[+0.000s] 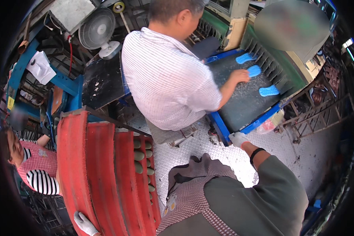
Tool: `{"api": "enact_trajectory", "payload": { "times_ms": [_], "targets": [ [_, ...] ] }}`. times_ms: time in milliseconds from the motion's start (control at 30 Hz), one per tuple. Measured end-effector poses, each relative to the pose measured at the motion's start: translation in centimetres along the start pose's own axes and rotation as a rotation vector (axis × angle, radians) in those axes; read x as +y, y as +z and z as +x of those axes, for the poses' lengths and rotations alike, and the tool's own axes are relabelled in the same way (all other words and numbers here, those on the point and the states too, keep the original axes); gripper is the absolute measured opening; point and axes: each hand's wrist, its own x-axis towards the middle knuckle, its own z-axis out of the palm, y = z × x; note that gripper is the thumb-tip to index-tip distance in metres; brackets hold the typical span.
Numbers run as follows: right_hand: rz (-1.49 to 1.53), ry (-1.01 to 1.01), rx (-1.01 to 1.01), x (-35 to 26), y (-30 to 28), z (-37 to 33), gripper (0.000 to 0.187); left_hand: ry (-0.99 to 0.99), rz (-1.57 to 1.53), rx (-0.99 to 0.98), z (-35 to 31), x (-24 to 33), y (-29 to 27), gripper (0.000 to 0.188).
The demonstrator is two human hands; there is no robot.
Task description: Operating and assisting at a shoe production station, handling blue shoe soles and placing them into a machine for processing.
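Note:
My left hand (85,223), in a white glove, lies flat with its fingers stretched along the red covering of a tiered rack (102,169). Several dark green oval pieces (138,155) sit on the rack's shelves along their right side. My right hand (238,139), also gloved in white, is closed over the near corner of a blue-edged conveyor table (240,114). On its dark belt lie bright blue sole-shaped pieces, one at the near right (269,91) and one at the far end (245,58). A co-worker's bare hand (240,76) touches the middle blue piece (254,71).
The co-worker in a striped shirt (165,78) sits on a stool between rack and conveyor. Another person (39,165) stands beyond the rack at left. A fan (97,29) stands at the back left. A metal frame rack (322,114) is at right, above patterned metal flooring (240,165).

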Motion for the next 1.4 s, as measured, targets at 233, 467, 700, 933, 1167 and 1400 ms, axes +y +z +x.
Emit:
{"api": "enact_trajectory", "payload": {
  "times_ms": [233,467,700,933,1167,1400],
  "targets": [
    [-0.196,0.018,-0.175,1.0,1.7,4.7,0.053,-0.041,0.063,0.143,0.0,-9.3,1.6,0.043],
    [0.119,0.096,-0.182,2.0,1.7,3.3,0.041,0.051,-0.005,0.146,0.1,-6.9,1.1,0.027],
    [0.094,0.112,-0.218,0.2,2.1,3.9,0.044,-0.029,-0.012,0.119,0.8,-7.0,0.6,0.027],
    [0.052,0.108,-0.222,-0.1,1.7,4.2,0.046,-0.042,-0.028,0.084,0.7,-6.7,0.9,0.027],
    [-0.012,0.093,-0.224,0.7,1.9,4.5,0.054,-0.039,-0.092,0.047,0.7,-7.8,1.5,0.028],
    [-0.057,0.147,-0.204,-0.9,0.2,2.4,0.052,-0.067,0.012,-0.02,0.9,-9.7,1.5,0.034]
  ]
}}
